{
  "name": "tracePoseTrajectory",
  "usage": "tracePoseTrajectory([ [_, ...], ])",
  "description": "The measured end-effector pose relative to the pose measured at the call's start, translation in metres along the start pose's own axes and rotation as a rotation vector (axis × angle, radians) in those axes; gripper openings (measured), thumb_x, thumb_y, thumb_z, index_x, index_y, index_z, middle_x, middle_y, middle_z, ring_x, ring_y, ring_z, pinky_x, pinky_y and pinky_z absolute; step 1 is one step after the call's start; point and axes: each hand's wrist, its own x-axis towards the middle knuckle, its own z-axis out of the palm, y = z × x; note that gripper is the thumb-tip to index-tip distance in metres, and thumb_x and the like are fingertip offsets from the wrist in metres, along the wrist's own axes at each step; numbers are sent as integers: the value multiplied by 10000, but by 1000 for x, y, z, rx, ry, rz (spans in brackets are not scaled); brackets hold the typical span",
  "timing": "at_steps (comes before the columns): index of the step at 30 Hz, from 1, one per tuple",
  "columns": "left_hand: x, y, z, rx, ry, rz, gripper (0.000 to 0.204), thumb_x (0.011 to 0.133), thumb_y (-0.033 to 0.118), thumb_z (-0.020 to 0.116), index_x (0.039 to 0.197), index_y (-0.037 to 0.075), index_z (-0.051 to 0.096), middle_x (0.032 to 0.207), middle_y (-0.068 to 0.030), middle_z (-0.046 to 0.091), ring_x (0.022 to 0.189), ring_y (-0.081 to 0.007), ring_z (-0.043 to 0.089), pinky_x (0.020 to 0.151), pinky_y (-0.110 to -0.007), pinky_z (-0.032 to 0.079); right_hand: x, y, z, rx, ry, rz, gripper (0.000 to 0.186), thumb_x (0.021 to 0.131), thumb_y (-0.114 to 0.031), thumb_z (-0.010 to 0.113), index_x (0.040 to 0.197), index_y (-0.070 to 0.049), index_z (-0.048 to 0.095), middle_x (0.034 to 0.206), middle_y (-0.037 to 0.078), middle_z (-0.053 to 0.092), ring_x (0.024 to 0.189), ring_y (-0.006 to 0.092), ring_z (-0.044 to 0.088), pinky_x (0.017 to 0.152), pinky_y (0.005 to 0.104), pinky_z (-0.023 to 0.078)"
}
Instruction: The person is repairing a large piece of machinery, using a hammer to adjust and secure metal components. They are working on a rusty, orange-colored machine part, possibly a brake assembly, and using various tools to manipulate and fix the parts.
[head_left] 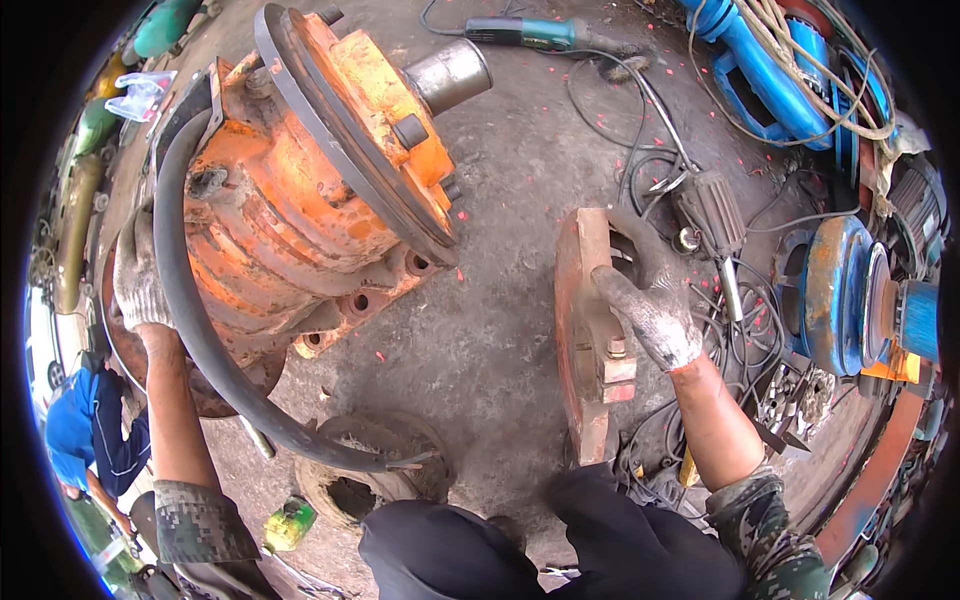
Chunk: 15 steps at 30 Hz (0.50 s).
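Plate of rusty metal [585, 320] stands edge-up just left of the gripping right hand [655, 297], long axis running near-to-far.

We can read no words, numbers or signs anywhere in the frame. At the lower left, we see a bottle [289, 524] in yellow and green, too small and crumpled for us to make out any lettering. At the top centre, the teal power tool [520, 33] is too small for us to read, as is the pale plastic bag [140, 95] at the upper left.
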Motion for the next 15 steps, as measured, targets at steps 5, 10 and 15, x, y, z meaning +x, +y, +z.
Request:
tracePoseTrajectory([
  [5, -4, 14, -5, -159, 15, -103, 473, 1001, 177, 556, 1441, 5, 552, 1448, -173, 571, 1347, -333, 542, 1122, -402, 462, 8, 5, 14, -200, 102, 13, 804, 858, -157, 743, 1561, 23, 398, 1514, 215, 505, 1406, 311, 497, 1178, 412, 396],
  [10, 3, 34, -21, -752, 45, -521, 346, 1095, 190, 524, 1363, -4, 625, 1289, -138, 696, 1195, -281, 657, 1085, -371, 476, 11, -7, 22, -28, 119, 232, 863, 875, -149, 732, 1603, 52, 316, 1519, 216, 503, 1404, 301, 496, 1184, 404, 388],
  [15, 15, 50, -40, -964, 54, -707, 272, 1085, 138, 539, 1250, -35, 669, 1235, -158, 695, 1146, -275, 653, 1060, -399, 473, 13, -20, 7, 5, 22, 392, 874, 896, -156, 765, 1600, 69, 299, 1498, 191, 521, 1322, 262, 568, 1040, 368, 520],
])
